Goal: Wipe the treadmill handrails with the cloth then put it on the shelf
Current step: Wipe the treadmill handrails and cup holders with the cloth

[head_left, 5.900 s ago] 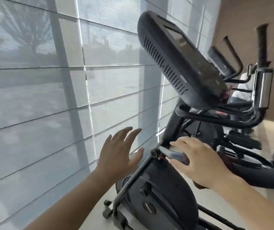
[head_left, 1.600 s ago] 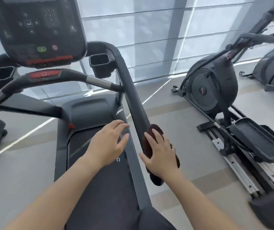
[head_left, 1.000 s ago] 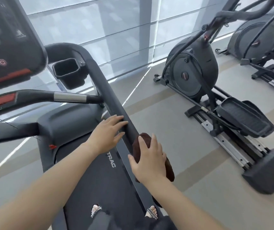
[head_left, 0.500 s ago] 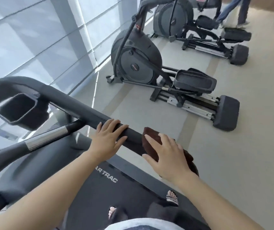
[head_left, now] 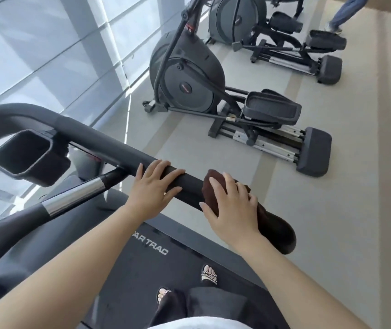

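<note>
Right now the dark brown cloth [head_left: 215, 189] is wrapped over the black handrail [head_left: 118, 151] on your right side, near the rail's rounded free end, and your right hand [head_left: 233, 207] lies on top of it. That hand is pressed flat on the cloth with the fingers spread and slightly curved over the rail; the cloth bulges out ahead of your fingertips and also shows beyond your knuckles, on the far side of the rail. Whether your thumb closes under the rail, you cannot tell from this view.

Your left hand [head_left: 153, 187] rests on the bare rail just beside the cloth, not touching it, fingers laid loosely across the top and thumb pointing toward the cloth. It holds nothing but the rail.

Further along the rail toward the console, a black cup holder [head_left: 29, 156] hangs off its inner side, and a crossbar with a silver grip section [head_left: 74, 197] meets the rail close to your left hand. Below your arms is the treadmill deck [head_left: 147, 260] with white lettering, and your sandalled feet [head_left: 209, 275] stand on it.

Across the pale floor [head_left: 343, 210], well apart from you, stands an elliptical trainer [head_left: 189, 77], with a second one behind it beside the shaded window [head_left: 35, 55]. Another person's legs [head_left: 342, 15] show at the top right edge.
</note>
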Demonstrator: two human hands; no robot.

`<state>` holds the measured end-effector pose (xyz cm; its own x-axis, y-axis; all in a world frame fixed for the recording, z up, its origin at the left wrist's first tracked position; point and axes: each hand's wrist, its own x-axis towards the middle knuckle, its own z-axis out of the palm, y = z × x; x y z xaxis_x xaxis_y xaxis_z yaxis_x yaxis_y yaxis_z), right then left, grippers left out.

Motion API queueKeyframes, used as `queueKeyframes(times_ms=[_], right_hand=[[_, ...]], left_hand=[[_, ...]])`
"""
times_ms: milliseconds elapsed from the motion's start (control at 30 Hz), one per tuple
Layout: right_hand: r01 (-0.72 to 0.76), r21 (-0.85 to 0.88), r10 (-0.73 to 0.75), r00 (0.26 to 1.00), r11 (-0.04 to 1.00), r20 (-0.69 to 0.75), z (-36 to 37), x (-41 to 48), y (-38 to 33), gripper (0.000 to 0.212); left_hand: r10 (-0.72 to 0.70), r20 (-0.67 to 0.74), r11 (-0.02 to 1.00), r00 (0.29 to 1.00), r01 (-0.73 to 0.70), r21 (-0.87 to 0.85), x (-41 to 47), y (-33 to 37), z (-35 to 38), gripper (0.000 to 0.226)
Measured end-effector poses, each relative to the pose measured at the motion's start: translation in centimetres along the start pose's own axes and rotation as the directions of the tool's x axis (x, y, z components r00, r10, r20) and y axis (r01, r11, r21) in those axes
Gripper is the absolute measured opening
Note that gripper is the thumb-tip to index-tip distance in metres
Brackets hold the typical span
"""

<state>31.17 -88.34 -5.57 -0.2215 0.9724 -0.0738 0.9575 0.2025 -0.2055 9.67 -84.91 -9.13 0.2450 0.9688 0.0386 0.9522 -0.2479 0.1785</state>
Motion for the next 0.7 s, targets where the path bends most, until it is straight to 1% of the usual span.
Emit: queueKeyframes(times_ms=[67,133,200,300,400,467,600,700], right_hand=[[0.133,-0.013,-0.132,0.989,0.991,0.067,-0.6,-0.3,1.5,0.067],[0.222,-0.004,-0.22,0.968,0.975,0.122,-1.3,0.3,2.8,0.069],[0.228,0.028,-0.229,0.965,0.973,0.124,-1.4,1.2,3.3,0.066],[0.209,0.047,-0.212,0.974,0.977,0.077,-0.5,1.8,2.2,0.061],[0.244,0.055,-0.247,0.968,0.968,0.041,0.5,2.8,0.3,0.061],[0.261,0.071,-0.264,0.964,0.963,0.036,0.6,3.7,-0.4,0.062],[0.296,0.098,-0.296,0.955,0.95,-0.013,0.5,2.7,0.9,0.062],[0.285,0.058,-0.282,0.958,0.957,-0.052,0.8,1.4,2.0,0.06]], left_hand=[[0.001,0.01,1.0,1.0,-0.001,0.002,0.0,0.1,-0.1,0.052],[0.004,0.003,1.0,1.0,-0.004,0.003,0.1,0.0,-0.2,0.051],[0.004,0.003,1.0,1.0,-0.004,0.004,0.2,-0.1,-0.3,0.05],[-0.009,0.029,1.0,1.0,0.009,-0.011,0.2,-0.1,-0.2,0.053],[-0.024,0.039,0.998,0.999,0.027,-0.057,0.3,-0.4,-0.3,0.053],[-0.035,0.015,0.995,0.999,0.036,-0.089,0.5,-0.7,-0.7,0.05],[-0.056,-0.017,0.994,0.998,0.055,-0.091,0.5,-1.1,-0.6,0.049],[-0.061,-0.024,0.995,0.998,0.059,-0.078,0.2,-1.0,-0.1,0.048]])
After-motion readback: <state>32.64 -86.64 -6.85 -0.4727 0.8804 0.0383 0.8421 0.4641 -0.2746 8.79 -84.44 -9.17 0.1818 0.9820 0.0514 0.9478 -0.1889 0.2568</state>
